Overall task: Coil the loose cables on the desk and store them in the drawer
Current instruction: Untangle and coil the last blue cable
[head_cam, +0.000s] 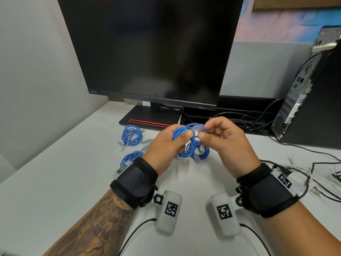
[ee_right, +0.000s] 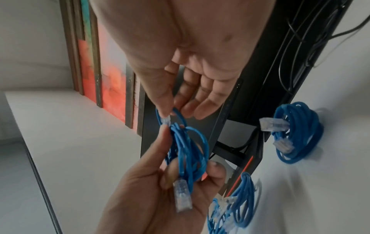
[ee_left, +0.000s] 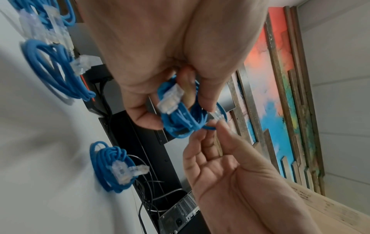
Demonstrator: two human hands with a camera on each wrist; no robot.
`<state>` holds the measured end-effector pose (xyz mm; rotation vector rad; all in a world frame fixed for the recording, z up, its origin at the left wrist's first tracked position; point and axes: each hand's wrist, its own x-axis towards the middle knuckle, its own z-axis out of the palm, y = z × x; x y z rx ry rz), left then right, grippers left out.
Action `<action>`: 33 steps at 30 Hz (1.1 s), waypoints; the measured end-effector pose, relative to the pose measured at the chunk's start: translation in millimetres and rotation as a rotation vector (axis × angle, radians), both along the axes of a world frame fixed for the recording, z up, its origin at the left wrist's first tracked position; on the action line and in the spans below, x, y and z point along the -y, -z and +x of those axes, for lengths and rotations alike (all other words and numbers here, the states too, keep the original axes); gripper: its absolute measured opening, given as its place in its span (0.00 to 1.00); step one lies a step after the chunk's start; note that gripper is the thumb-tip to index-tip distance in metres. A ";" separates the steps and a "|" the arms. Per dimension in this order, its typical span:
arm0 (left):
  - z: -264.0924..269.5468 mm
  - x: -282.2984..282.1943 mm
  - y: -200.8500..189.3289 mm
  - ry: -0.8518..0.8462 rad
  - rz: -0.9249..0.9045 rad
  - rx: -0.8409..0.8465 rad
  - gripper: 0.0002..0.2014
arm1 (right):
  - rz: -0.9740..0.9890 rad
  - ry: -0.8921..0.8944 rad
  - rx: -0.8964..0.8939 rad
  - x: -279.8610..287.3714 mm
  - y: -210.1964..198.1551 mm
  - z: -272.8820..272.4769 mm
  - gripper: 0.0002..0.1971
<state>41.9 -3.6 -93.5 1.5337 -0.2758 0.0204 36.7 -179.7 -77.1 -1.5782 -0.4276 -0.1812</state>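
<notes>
My left hand [head_cam: 181,138] grips a coiled blue network cable [head_cam: 180,134] above the white desk [head_cam: 55,182]. My right hand [head_cam: 201,131] pinches that cable's clear end plug [head_cam: 197,128] between thumb and forefinger, beside the coil. In the right wrist view the plug [ee_right: 166,121] sits at the thumb tip, with the coil [ee_right: 188,150] in the left palm below it. A second plug [ee_left: 170,101] hangs from the held coil [ee_left: 180,121]. Three more blue coils lie on the desk: one [head_cam: 198,153] under my hands, one [head_cam: 132,135] farther left, one [head_cam: 130,157] partly behind my left wrist. No drawer shows.
A dark monitor [head_cam: 147,52] stands on its base just behind the coils. A computer tower [head_cam: 304,89] stands at the right, with black cables [head_cam: 239,117] running behind it. Thin black and white cables [head_cam: 323,172] lie on the desk at the right edge.
</notes>
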 end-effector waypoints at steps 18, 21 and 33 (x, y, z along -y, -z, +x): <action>-6.3 2.5 -10.0 0.249 0.018 -0.134 0.23 | 0.072 0.109 -0.088 -5.0 -5.1 -1.0 0.11; -6.1 0.8 -9.9 0.220 0.114 -0.076 0.19 | 0.081 0.214 0.030 -7.7 -7.0 -2.9 0.10; -10.9 10.4 -14.0 0.296 0.156 -0.053 0.17 | 0.085 0.298 0.063 6.7 -13.6 -0.6 0.08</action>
